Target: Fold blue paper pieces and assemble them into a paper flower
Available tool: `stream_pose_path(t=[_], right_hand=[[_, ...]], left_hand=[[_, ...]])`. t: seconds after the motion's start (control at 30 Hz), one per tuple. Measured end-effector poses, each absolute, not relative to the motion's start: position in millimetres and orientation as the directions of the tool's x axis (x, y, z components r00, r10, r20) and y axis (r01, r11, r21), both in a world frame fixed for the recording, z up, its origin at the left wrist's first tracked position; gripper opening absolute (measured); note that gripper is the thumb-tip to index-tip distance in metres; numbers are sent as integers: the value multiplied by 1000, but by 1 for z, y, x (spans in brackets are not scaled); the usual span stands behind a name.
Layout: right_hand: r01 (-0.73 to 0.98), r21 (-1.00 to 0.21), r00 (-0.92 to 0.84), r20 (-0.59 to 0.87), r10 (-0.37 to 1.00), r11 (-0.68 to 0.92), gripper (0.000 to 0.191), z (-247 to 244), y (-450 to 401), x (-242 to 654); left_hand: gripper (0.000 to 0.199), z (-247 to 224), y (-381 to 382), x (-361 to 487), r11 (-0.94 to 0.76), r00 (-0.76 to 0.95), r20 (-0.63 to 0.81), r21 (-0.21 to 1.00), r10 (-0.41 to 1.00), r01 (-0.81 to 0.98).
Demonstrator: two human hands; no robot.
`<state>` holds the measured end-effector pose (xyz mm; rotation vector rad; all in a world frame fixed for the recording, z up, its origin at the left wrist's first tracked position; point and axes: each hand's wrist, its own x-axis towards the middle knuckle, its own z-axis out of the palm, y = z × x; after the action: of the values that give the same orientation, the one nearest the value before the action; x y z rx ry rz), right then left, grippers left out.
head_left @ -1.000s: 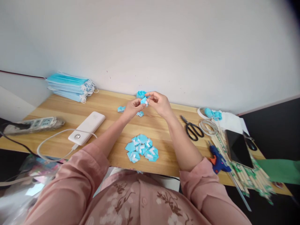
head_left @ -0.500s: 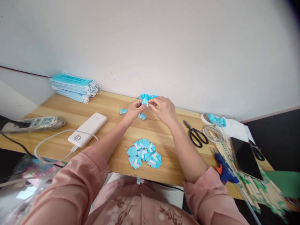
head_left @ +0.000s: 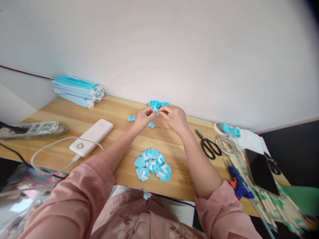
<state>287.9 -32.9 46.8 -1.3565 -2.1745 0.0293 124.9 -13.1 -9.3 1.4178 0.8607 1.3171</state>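
Note:
Between my two hands is a small folded piece of light-blue material (head_left: 155,110), with a narrow point facing up. My left hand (head_left: 144,118) pinches its left side, and the fingertips of my right hand (head_left: 173,117) close on its right edge. Just behind it, by the wall, sit ruffled blue rosettes (head_left: 155,104). Small blue folded bits lie around my left hand: one folded piece (head_left: 131,118) to its left, another (head_left: 152,124) below the fingers. Nearer to me is a cluster of flat blue folded pieces (head_left: 152,163) with white strips on them.
At the back left rests a stack of face masks (head_left: 76,88). A white power bank (head_left: 92,137) with a cable lies left of my arm, near a power strip (head_left: 37,128). To the right are scissors (head_left: 208,144), a blue glue gun (head_left: 238,182), a phone (head_left: 261,171) and wooden sticks (head_left: 271,205).
The piece in my fingers has been folded or turned, showing a narrower point with less white. Both hands stay in nearly the same place; the view shifts slightly.

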Motion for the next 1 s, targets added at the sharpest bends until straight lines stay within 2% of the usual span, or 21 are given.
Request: stream_pose_path(t=[0.37, 0.77, 1.0], right_hand=[[776, -446, -289, 377, 880, 446, 17, 51, -34, 291], [802, -421, -279, 363, 889, 423, 17, 52, -34, 291], [775, -477, -277, 334, 901, 415, 17, 56, -34, 292]], left_hand=[[21, -10, -12, 127, -268, 158, 283, 957, 946, -111], [22, -8, -15, 127, -272, 174, 287, 956, 942, -108], [22, -9, -14, 126, -267, 178, 283, 957, 942, -110]])
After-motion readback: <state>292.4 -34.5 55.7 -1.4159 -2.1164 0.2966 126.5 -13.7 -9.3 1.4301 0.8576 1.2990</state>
